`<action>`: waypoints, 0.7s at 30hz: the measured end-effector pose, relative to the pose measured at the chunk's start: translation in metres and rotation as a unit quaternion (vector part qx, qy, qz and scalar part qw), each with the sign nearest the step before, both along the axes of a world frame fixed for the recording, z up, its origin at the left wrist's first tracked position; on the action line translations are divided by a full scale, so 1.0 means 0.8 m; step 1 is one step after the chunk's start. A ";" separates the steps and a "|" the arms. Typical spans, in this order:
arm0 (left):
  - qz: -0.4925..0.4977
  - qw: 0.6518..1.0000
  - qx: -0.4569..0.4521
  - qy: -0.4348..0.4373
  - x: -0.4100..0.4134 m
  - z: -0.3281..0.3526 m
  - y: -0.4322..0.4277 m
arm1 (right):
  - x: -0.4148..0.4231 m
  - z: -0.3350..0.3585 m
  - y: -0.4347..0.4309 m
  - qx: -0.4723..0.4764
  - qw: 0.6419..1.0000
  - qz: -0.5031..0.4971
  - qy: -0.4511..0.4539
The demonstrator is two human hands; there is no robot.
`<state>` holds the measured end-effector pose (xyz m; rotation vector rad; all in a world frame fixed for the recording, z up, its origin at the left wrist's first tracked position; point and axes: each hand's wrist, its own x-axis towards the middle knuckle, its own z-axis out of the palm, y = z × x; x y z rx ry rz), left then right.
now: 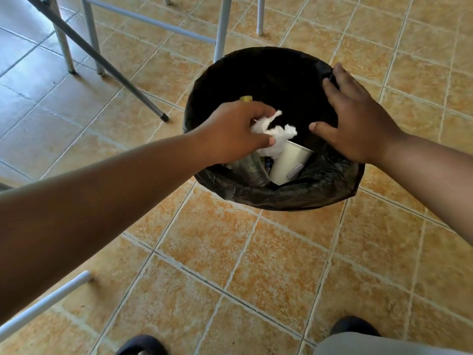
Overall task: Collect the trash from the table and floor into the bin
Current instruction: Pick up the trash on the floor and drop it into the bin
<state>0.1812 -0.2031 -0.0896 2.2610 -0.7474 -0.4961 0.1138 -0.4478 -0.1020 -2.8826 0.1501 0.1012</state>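
Head view, looking down. A round bin (271, 193) lined with a glossy, wrinkled black plastic bag (320, 180) stands on a floor (256, 265) of square orange-mottled tiles with pale grout lines. The liner is folded loosely over the rim, and its far interior is in deep shadow.

The left hand (230, 131) reaches over the near-left rim, palm down, fingers curled; its grip is closed on a crumpled white tissue (273, 134), a soft, irregular wad whose torn ends stick out past the thumb and fingers. The tissue is held above the bin's opening, over the contents.

Inside the bin, against the near wall, lie a white paper cup (289, 162), smooth and tapered, tilted on its side, and just left of it a clear ribbed plastic cup (253, 170), partly under the left hand. A small yellow cap (246, 98) shows behind the left knuckles; what it belongs to cannot be told.

The right hand (358, 121) is spread flat, fingers extended and grip open, over the right side of the rim; the fingertips reach the liner's edge, though contact cannot be confirmed.

Pale metal furniture legs (222, 29) and a dark slanted pole (102, 60) stand beyond the bin, one leg close to its far rim. The floor on the near side and to the right is open. Two dark shoes (140, 345) appear at the bottom edge.
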 end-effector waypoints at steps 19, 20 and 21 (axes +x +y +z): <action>0.183 0.968 0.031 -0.171 0.052 -0.025 0.076 | -0.001 0.004 -0.009 0.141 0.987 -0.052 -0.060; 0.190 0.967 0.025 -0.166 0.053 -0.027 0.076 | -0.001 0.005 -0.011 0.153 0.984 -0.064 -0.072; 0.197 0.967 0.020 -0.161 0.054 -0.030 0.076 | -0.001 0.006 -0.014 0.166 0.980 -0.078 -0.082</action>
